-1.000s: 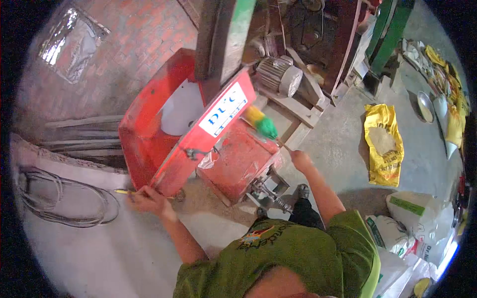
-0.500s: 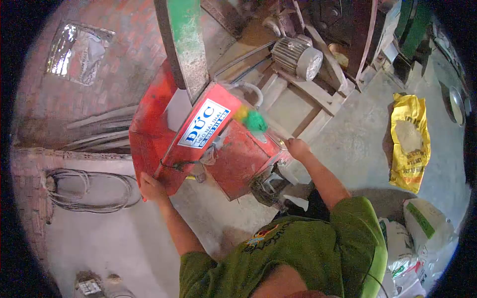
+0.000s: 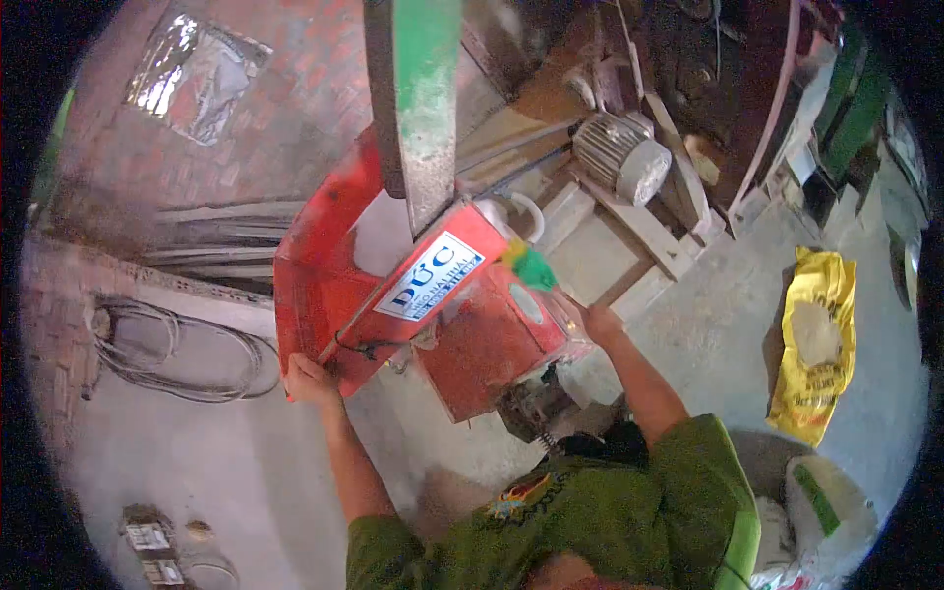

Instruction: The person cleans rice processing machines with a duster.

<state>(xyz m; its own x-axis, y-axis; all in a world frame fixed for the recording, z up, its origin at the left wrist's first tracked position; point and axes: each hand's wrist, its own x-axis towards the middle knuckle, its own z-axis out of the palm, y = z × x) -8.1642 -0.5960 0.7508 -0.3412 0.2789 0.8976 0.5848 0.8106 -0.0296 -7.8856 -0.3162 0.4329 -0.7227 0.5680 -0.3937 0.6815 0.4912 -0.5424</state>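
In the head view a red metal machine [image 3: 472, 354] with a wide red hopper [image 3: 300, 295] stands before me. A white and blue label [image 3: 430, 276] is stuck on the hopper's slanted panel. My left hand [image 3: 310, 379] is closed on the hopper's lower left edge. My right hand [image 3: 598, 322] is closed around the thin handle of a duster [image 3: 532, 267] with a fluffy green and yellow head. The duster's head is slightly blurred, close to the right end of the labelled panel, above the machine's red body. I cannot tell whether it touches the metal.
A green and grey metal post [image 3: 429, 108] rises behind the hopper. An electric motor [image 3: 621, 157] sits on a frame at the back. On the floor at right lies a yellow sack [image 3: 814, 344]; white sacks [image 3: 826, 501] are nearer. Coiled cable [image 3: 182, 349] hangs at left.
The whole view has shifted, so the machine appears further right and slightly lower. Both hands keep their hold; the duster's head stays by the panel's right end.
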